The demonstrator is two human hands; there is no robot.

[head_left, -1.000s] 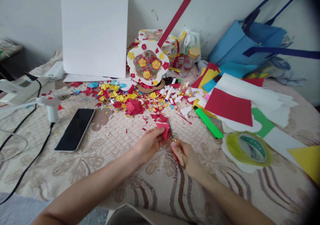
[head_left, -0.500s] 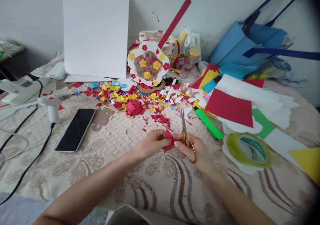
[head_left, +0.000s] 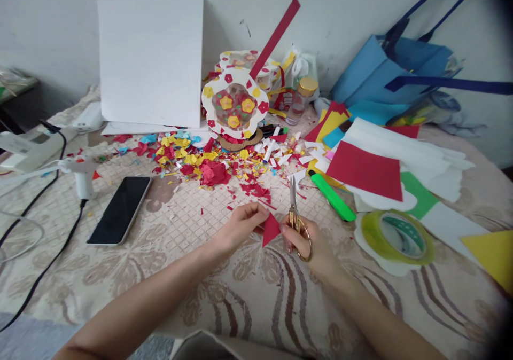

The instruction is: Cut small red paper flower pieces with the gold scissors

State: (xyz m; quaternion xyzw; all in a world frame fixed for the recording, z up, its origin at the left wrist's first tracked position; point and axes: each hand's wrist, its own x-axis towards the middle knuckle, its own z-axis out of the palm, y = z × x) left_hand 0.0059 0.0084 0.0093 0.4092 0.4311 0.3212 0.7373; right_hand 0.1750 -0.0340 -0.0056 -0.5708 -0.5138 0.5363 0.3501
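A small folded-looking triangle of red paper (head_left: 271,231) is pinched in my left hand (head_left: 244,222), between thumb and fingers. My right hand (head_left: 306,242) is closed around gold-handled scissors (head_left: 294,213), whose blades point away from me and stand slightly apart. The right fingertips are close to the paper's right corner; I cannot tell if they touch it. Beyond both hands lie red paper scraps (head_left: 254,190) and a crumpled-looking red paper heap (head_left: 214,172). Behind them stands a white flower-shaped paper lantern (head_left: 234,103) with red and yellow paper flowers.
A phone (head_left: 120,210) and a glue gun (head_left: 83,175) with cables lie left. On the right are a green cutter (head_left: 332,195), a tape roll (head_left: 396,237) and coloured paper sheets (head_left: 364,170). A white board (head_left: 150,61) and a blue bag (head_left: 388,71) stand behind.
My right fingertips have drawn back from the red paper, which now shows as a larger triangle in my left hand. The scissors stay in my right hand.
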